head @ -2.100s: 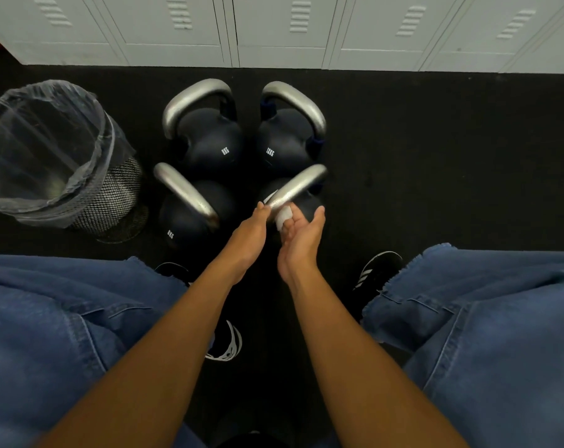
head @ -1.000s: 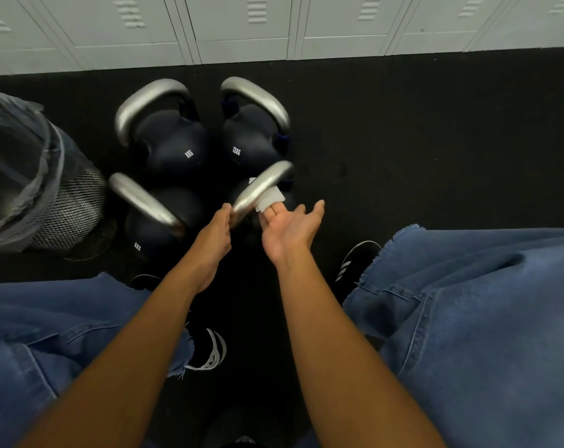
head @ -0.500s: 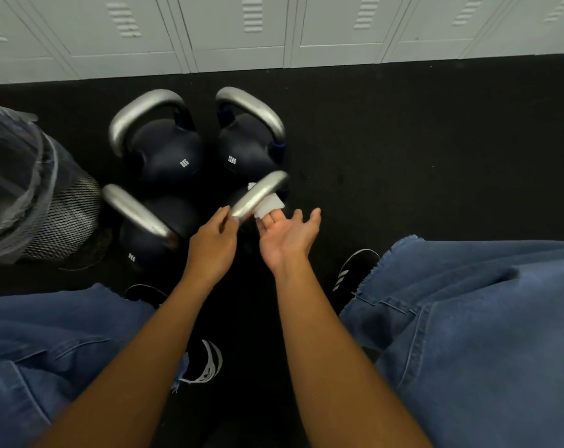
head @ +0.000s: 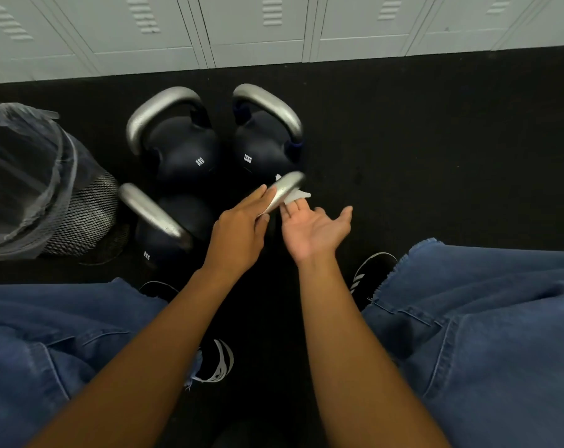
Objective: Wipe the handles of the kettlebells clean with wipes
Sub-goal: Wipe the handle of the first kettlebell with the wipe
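Under hands, fourth kettlebell body hidden; left hand [head: 238,234] now grips silver steel handle [head: 285,189]; right hand [head: 313,231], palm up, fingers straight, presses white wipe [head: 295,197] underneath.

Bag-lined mesh bin [head: 80,221], grey lockers [head: 258,27], black floor [head: 435,140]
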The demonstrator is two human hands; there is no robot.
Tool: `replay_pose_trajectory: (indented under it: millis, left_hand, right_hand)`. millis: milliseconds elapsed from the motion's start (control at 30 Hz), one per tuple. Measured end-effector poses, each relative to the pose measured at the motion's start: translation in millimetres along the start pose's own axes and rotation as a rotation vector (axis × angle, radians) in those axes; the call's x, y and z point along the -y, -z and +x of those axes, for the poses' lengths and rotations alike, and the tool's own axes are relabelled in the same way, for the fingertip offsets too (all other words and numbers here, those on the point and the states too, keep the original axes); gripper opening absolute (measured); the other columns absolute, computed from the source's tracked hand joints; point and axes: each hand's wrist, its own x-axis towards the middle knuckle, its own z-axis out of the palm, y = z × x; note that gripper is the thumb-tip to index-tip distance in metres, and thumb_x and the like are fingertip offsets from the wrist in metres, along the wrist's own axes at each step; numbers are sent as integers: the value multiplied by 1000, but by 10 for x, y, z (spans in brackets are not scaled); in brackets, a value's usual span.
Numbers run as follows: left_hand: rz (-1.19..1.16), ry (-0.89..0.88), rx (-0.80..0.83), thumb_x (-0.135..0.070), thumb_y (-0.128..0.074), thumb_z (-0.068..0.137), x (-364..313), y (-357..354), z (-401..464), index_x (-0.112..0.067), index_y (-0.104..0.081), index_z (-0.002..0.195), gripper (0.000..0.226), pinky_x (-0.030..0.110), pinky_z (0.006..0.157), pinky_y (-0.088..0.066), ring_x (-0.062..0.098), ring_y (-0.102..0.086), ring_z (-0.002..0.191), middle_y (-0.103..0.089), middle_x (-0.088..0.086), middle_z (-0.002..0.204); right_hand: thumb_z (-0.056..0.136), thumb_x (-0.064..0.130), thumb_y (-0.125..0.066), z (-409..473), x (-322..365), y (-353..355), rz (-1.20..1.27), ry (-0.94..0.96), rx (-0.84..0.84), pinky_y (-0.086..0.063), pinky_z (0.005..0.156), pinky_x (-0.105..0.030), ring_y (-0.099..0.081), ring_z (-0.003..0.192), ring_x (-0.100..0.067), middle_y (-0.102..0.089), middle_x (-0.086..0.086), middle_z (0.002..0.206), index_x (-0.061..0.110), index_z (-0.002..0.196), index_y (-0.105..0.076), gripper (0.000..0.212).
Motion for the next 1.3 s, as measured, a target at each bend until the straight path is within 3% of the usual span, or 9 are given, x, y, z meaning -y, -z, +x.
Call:
replay_pose_trajectory:
  millis: [133,333,500,700,800,900,1167,1300]
  left_hand:
    - [5,-6,0,-5,-63,97,-5,-17,-24,-28,-52,148,58,35,114,-43,16,-50,139,-49,-2,155]
    - [8,11,-11,-6,-62,98,-36,-30,-15,-28,-51,149,57,32,113,-41,18,-50,139,-48,-1,155]
    - [11,21,-4,-7,-62,98,-13,-31,-20,-32,-50,149,58,21,111,-35,15,-50,139,-48,-3,155]
    - [3,27,-8,-8,-62,99,-19,-18,-15,-32,-49,150,58,25,111,-38,15,-51,137,-47,-4,156]
    - [4,39,-7,-8,-62,99,-20,-24,-14,-31,-50,150,57,22,110,-36,16,-51,138,-48,-4,156]
    - [0,33,-8,-8,-63,98,-8,-26,-18,-30,-50,150,58,29,113,-40,17,-52,137,-48,-4,155]
    - [-19,40,37,-11,-61,100,19,-2,-8,-36,-46,151,60,30,115,-40,16,-50,139,-45,-6,157]
    - [-7,43,73,-12,-56,102,-9,17,-21,-32,-43,154,57,31,115,-39,19,-48,140,-41,-4,160]
  right_hand:
    - [94,75,-40,194,67,-39,123,-74,12,-12,127,-58,-13,155,-47,-10,-29,168,17,163,16,106]
    - [96,71,-41,114,17,49,165,5,-16,-13,127,-56,-14,155,-46,-12,-29,167,21,162,17,101]
    - [94,72,-44,247,101,-43,251,-79,44,-7,128,-57,-2,156,-46,-1,-29,168,7,162,14,110]
    - [97,69,-43,285,124,-195,268,-63,-60,-6,127,-60,3,156,-46,8,-27,169,14,162,17,105]
    - [98,67,-43,192,83,-178,210,-11,-46,-10,126,-60,-4,156,-48,3,-25,170,23,162,16,98]
    - [101,65,-39,131,-9,-131,100,47,-41,-10,128,-56,-7,157,-44,0,-21,171,27,163,11,89]
    - [101,65,-39,232,61,-349,72,38,-175,-4,126,-50,0,159,-32,6,-12,173,23,164,10,90]
    - [105,59,-35,150,-84,-348,-194,110,-231,-4,126,-54,-7,159,-33,-6,-12,172,24,165,0,78]
